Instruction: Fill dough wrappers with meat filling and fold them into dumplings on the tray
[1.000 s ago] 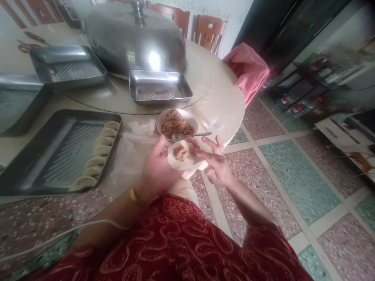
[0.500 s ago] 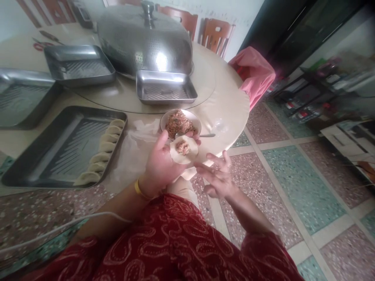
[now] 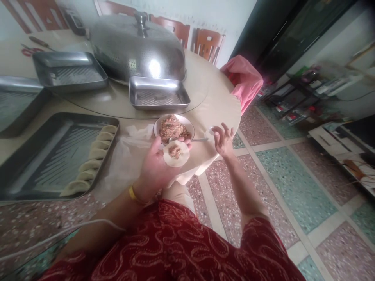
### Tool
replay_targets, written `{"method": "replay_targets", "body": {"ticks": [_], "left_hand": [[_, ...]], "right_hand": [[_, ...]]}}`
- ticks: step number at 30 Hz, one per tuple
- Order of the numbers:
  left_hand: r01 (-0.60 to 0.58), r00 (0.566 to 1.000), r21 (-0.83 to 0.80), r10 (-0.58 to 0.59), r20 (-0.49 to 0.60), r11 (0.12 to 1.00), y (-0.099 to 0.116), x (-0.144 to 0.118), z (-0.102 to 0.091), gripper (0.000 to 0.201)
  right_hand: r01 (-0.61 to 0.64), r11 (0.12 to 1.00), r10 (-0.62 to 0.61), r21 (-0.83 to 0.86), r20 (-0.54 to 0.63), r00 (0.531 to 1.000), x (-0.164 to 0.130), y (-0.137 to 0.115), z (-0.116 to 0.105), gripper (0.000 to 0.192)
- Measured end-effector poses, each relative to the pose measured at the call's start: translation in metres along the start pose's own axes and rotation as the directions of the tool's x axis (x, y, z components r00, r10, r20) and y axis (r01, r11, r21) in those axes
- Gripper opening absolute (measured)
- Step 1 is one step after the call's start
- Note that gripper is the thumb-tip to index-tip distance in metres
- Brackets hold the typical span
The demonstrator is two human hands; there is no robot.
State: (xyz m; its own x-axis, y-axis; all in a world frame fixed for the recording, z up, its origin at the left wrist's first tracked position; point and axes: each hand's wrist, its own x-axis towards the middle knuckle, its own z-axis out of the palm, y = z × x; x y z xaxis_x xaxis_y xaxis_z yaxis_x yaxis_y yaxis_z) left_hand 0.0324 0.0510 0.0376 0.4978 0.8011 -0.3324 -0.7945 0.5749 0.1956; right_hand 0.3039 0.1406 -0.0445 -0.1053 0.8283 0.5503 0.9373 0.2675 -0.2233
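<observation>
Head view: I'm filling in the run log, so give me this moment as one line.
left hand: holds open wrapper with filling | right hand: raised, fingers spread, empty | filling bowl: spoon in it | tray: folded dumplings along its right edge

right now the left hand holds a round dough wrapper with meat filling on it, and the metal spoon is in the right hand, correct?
Not quite. The head view shows the left hand holding the round dough wrapper with meat filling, but the right hand is empty, fingers spread. The metal spoon rests in the white bowl of minced filling on the table.
</observation>
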Motion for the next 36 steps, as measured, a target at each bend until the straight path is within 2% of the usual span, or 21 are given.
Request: {"method": "replay_targets", "body": {"ticks": [6, 9, 11, 13, 16, 18, 20, 23, 26, 29, 36], "left_hand": [[-0.013, 1.0, -0.027, 0.013, -0.009, 1.0, -0.001, 0.001, 0.005, 0.066], [-0.022, 1.0, -0.028, 0.022, -0.007, 0.999, -0.001, 0.001, 0.008, 0.068], [-0.034, 0.999, -0.026, 0.033, -0.007, 0.999, 0.0, 0.001, 0.009, 0.069], [-0.04, 0.999, -0.019, 0.04, -0.009, 0.999, 0.0, 0.001, 0.008, 0.069], [-0.042, 0.999, -0.013, 0.042, 0.015, 0.999, 0.0, 0.0, 0.006, 0.065], [-0.029, 0.998, -0.009, 0.029, 0.059, 1.0, -0.001, -0.001, 0.006, 0.06], [-0.017, 0.995, -0.002, 0.017, 0.098, 1.0, -0.002, -0.002, 0.006, 0.058], [-0.006, 0.993, -0.005, 0.006, 0.117, 1.0, -0.003, -0.004, 0.007, 0.058], [0.004, 0.993, -0.02, -0.001, 0.121, 1.0, -0.002, -0.006, 0.006, 0.06], [-0.001, 0.993, -0.019, 0.004, 0.119, 1.0, -0.002, -0.007, 0.005, 0.06], [0.014, 0.995, -0.017, -0.012, 0.096, 1.0, -0.008, -0.01, 0.006, 0.059]], "right_hand": [[-0.004, 1.0, 0.004, 0.016, -0.023, 1.0, 0.002, 0.004, -0.005, 0.045], [-0.021, 0.992, 0.029, 0.125, -0.059, 0.998, 0.001, -0.003, -0.02, 0.049], [0.002, 0.967, 0.038, 0.253, -0.153, 0.988, -0.006, -0.02, -0.034, 0.046], [0.084, 0.913, 0.018, 0.398, -0.244, 0.97, -0.02, -0.045, -0.047, 0.042], [0.285, 0.807, -0.126, 0.517, -0.321, 0.939, -0.045, -0.085, -0.058, 0.042], [0.389, 0.773, -0.249, 0.5, -0.324, 0.912, -0.057, -0.104, -0.058, 0.038], [0.434, 0.771, -0.331, 0.466, -0.289, 0.898, -0.064, -0.114, -0.054, 0.037], [0.475, 0.783, -0.406, 0.401, -0.249, 0.879, -0.067, -0.116, -0.047, 0.039], [0.551, 0.76, -0.496, 0.345, -0.241, 0.834, -0.07, -0.117, -0.041, 0.04], [0.589, 0.731, -0.551, 0.344, -0.212, 0.807, -0.074, -0.124, -0.038, 0.043], [0.66, 0.685, -0.614, 0.31, -0.242, 0.751, -0.07, -0.14, -0.041, 0.047]]}}
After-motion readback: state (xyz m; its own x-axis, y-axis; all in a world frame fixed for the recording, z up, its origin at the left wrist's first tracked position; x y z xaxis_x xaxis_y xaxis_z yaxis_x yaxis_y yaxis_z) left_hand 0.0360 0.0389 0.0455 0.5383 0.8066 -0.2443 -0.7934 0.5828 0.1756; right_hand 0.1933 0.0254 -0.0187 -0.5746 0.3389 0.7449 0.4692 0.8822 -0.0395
